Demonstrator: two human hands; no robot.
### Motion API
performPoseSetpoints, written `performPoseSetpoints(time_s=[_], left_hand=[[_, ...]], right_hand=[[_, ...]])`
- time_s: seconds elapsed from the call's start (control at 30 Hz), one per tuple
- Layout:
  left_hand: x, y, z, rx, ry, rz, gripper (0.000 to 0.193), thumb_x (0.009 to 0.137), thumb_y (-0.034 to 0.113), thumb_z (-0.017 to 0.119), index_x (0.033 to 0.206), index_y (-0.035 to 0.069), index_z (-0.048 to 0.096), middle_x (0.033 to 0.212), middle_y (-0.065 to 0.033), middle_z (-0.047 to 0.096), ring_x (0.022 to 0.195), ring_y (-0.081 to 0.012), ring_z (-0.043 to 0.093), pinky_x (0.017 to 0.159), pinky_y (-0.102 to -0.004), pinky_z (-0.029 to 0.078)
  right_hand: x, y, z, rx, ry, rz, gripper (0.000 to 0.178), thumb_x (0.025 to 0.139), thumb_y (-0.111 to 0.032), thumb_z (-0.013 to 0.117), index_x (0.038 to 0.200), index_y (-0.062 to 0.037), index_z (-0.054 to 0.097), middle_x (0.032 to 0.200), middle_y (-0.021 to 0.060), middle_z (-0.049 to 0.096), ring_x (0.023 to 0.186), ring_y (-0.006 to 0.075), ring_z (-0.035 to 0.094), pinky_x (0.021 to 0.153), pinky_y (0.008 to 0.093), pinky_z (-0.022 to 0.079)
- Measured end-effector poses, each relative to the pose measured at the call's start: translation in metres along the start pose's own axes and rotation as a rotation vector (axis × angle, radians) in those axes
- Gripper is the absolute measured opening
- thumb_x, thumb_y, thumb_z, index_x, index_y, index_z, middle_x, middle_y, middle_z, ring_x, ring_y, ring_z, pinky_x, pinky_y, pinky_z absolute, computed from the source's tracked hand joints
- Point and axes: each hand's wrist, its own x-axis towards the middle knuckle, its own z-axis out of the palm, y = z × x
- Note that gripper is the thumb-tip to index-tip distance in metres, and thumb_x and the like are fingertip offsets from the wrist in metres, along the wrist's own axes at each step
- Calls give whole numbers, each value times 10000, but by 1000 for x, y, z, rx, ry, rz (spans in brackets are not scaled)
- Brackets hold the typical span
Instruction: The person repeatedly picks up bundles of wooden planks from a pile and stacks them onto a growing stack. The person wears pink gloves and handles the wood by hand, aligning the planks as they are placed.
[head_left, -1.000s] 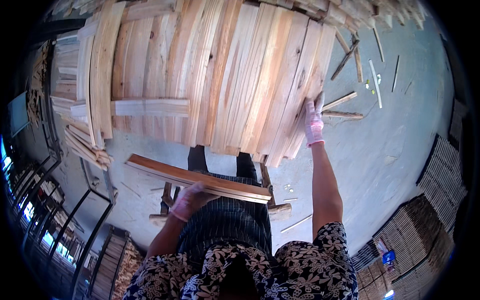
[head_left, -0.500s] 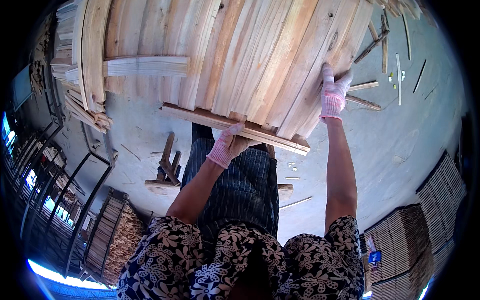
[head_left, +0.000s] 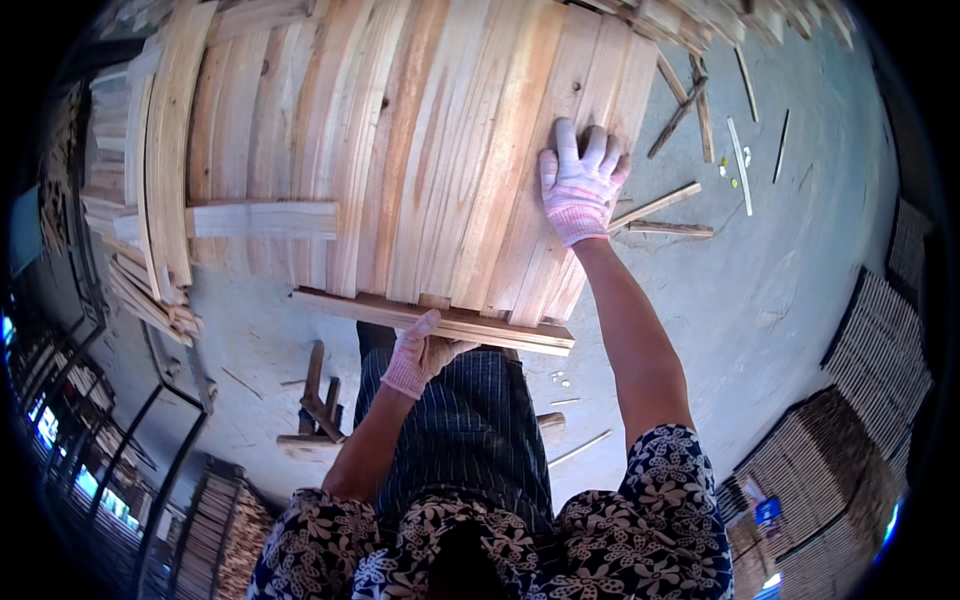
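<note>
Pale wooden strips (head_left: 430,180) lie side by side in front of me, forming a broad panel. Across their near ends runs a wooden batten (head_left: 500,330). My left hand (head_left: 418,358), in a pinkish-white knit glove, grips this batten with the thumb on top; the other fingers are partly hidden beneath it. In a matching glove, my right hand (head_left: 585,190) rests flat on the strips near the panel's right edge, fingers spread, holding nothing.
A loose strip (head_left: 265,219) lies crosswise on the panel's left, beside stacked boards (head_left: 170,130). Wood scraps (head_left: 665,208) are scattered over the grey floor to the right. A wooden stool-like piece (head_left: 318,400) stands at lower left. Slatted stacks (head_left: 880,340) line the far right.
My right hand has moved from the panel's right edge onto its top face, spreading its fingers. My left hand keeps its hold on the batten. The whole view has shifted slightly.
</note>
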Motion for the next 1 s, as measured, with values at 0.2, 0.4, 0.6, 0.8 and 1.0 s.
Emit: performPoseSetpoints(time_s=[0.2, 0.4, 0.6, 0.8, 1.0], left_hand=[[-42, -7, 17, 169, 243, -4, 567, 849, 198, 820, 1257, -21, 493, 1234, -237, 598, 1178, -417, 614, 961, -624, 570], [-102, -15, 58, 1429, -123, 99, 396, 800, 167, 832, 1138, 66, 653, 1166, -113, 685, 1125, -271, 663, 956, -412, 565], [-67, -52, 101, 1772, -395, -34, 527, 913, 90, 706, 1404, 131, 519, 1317, -98, 604, 1234, -228, 594, 1020, -395, 506], [-60, -93, 105, 1266, 150, -142, 609, 962, 161, 685, 1492, 161, 386, 1347, -85, 506, 1223, -229, 540, 1002, -450, 510], [-94, -51, 103, 1036, 342, -86, 538, 958, 168, 694, 1430, 104, 444, 1295, -77, 541, 1169, -207, 580, 961, -388, 534]], right_hand=[[-26, -5, -39, 322, -141, -37, 518, 955, -401, 557, 1415, -176, 481, 1362, 188, 463, 1291, 395, 427, 1095, 594, 284], [-194, -46, -155, 1219, -1108, -278, 803, 863, -436, 734, 1524, -128, 400, 1360, 230, 503, 1194, 427, 575, 992, 466, 511], [-267, 9, -155, 1456, -573, 203, 874, 808, -282, 769, 1566, -171, 347, 1410, 248, 465, 1238, 479, 547, 1023, 457, 498], [-216, 107, -114, 1618, -171, 967, 804, 860, -105, 746, 1562, -68, 356, 1251, 126, 598, 1036, 192, 592, 895, 316, 516], [-75, 133, -19, 1258, -176, 856, 775, 900, -170, 728, 1565, -80, 341, 1158, 89, 627, 936, 188, 598, 802, 324, 525]])
